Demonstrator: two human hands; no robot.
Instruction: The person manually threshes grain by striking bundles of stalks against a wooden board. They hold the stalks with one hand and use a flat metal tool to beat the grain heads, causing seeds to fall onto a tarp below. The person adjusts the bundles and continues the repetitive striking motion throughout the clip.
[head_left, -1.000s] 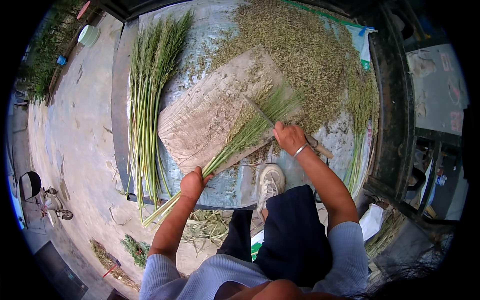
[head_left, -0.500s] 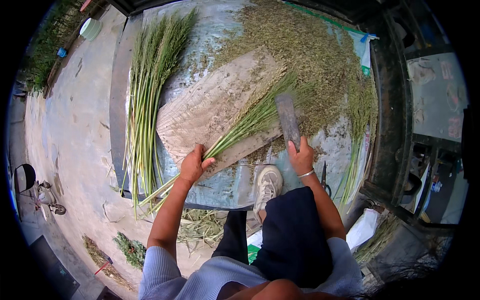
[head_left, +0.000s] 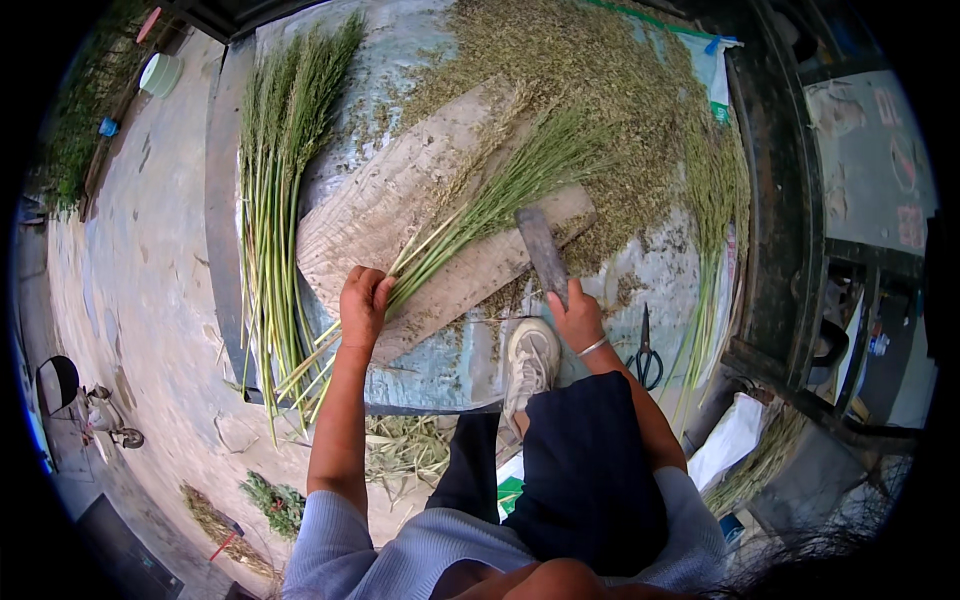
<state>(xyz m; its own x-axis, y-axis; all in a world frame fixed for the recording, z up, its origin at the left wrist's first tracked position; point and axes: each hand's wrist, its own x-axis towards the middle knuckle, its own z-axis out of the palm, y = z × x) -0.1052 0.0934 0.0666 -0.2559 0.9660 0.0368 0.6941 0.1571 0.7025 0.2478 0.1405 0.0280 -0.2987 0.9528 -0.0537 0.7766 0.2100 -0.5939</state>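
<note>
My left hand point(head_left: 363, 307) is closed round the stems of a bunch of green stalks point(head_left: 468, 228), whose feathery seed heads fan out up and to the right. The bunch lies slantwise across a worn wooden board point(head_left: 375, 195). In my right hand point(head_left: 577, 318) is a flat, dark grey, bar-shaped tool point(head_left: 542, 246); whether it is metal or wood I cannot tell. Its far end reaches over the board's right part, beside the stalks and apart from their heads. My shoe point(head_left: 532, 362) stands at the board's near edge, between my hands.
A larger pile of stalks point(head_left: 275, 200) lies on the left. Loose seed point(head_left: 610, 75) covers the sheet behind the board. Black-handled scissors point(head_left: 646, 358) lie right of my right hand, near more stalks point(head_left: 712, 230). A dark metal frame point(head_left: 770, 200) borders the right side.
The tool has moved left and nearer to me, away from the seed heads. The stalks now lie higher on the board, showing its right end. The scissors have come into full view.
</note>
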